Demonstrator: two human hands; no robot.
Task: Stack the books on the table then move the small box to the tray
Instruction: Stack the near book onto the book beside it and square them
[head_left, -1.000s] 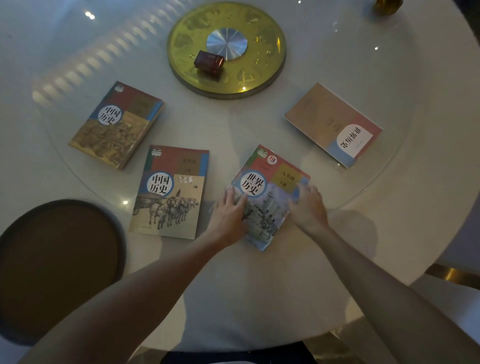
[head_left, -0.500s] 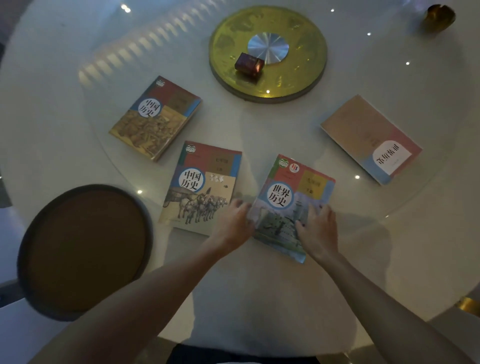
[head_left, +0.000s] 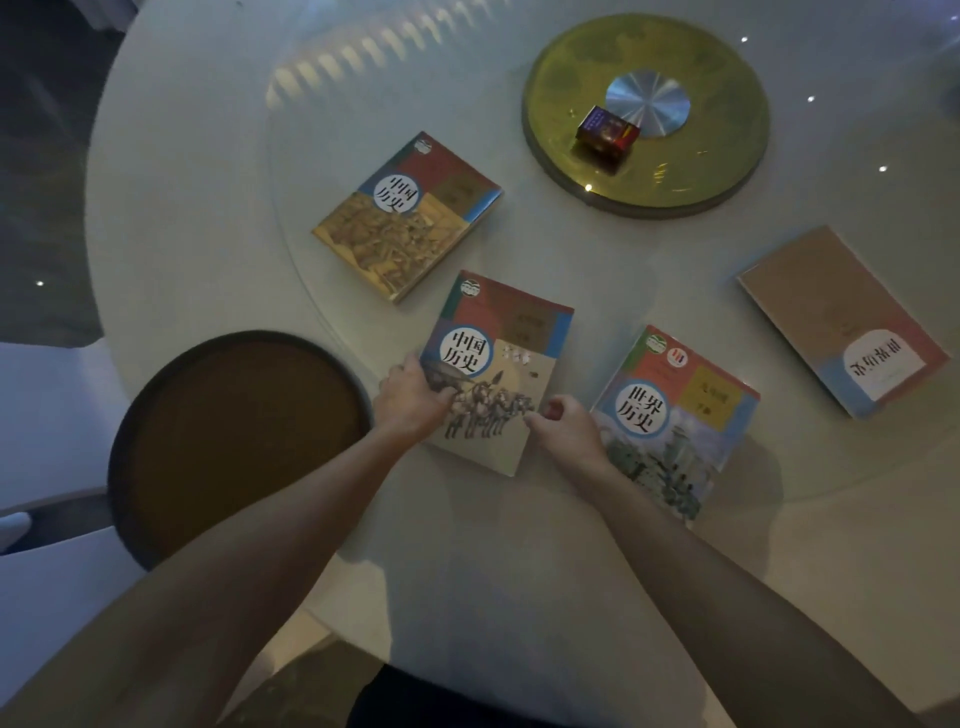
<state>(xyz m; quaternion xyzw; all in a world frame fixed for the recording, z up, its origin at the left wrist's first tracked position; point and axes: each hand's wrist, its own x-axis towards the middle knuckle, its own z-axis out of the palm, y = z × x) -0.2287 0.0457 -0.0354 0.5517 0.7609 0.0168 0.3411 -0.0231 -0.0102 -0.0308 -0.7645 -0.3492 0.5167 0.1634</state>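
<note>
Four books lie apart on the round white table (head_left: 467, 571). My left hand (head_left: 413, 402) grips the left edge of the horse-and-chariot book (head_left: 511, 338), and my right hand (head_left: 563, 434) curls around its lower right edge. The world-history book (head_left: 675, 421) lies just to its right, untouched. A book with a yellow picture (head_left: 410, 218) is farther back on the left. A fourth book (head_left: 831, 317) lies upside down at the right. The small dark red box (head_left: 607, 130) sits on a gold disc (head_left: 717, 156). The dark round tray (head_left: 234, 431) rests at the table's left front edge.
The gold disc with a silver centre stands at the middle of a glass turntable (head_left: 649, 260) that carries the books. A dark floor shows beyond the table at the far left.
Both hands left the world-history book and moved left onto the horse-and-chariot book. The view has shifted left, so everything appears farther right.
</note>
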